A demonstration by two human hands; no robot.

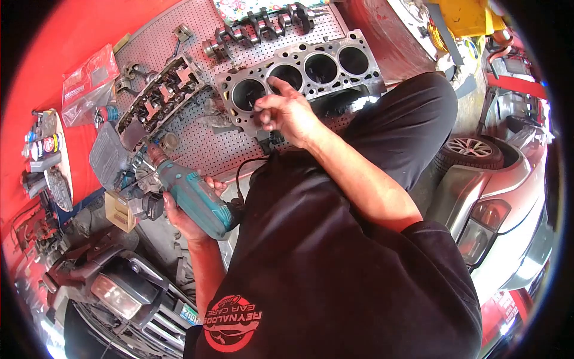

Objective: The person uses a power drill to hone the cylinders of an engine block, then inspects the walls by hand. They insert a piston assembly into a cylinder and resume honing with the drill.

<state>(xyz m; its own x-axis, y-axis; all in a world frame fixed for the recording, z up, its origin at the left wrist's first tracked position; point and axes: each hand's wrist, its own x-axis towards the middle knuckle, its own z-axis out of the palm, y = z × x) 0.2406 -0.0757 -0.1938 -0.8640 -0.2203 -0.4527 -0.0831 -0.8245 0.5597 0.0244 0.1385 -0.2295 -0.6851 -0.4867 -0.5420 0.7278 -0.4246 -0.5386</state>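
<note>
My left hand (pixel 186 222) is wrapped round the grip of a teal power drill (pixel 194 194), whose chuck end points up and left. My right hand (pixel 291 116) is over the near-left part of an engine block (pixel 296 79). Its digits are spread, some stretched and some half curled, with nothing showing in them. The fingertips overlap the leftmost cylinder bores in this view. The block lies with its row of round bores facing up. Left of it lies a cylinder head (pixel 160 99) with its valve gear showing. Behind the block rests a crankshaft (pixel 263 28).
Everything lies on a perforated metal bench top (pixel 200 128). Pistons with rods (pixel 181 33) and a clear plastic bag (pixel 89 84) are at the left. One car's front (pixel 128 293) stands lower left; a silver car (pixel 478 197) and a wheel (pixel 469 149) are at right.
</note>
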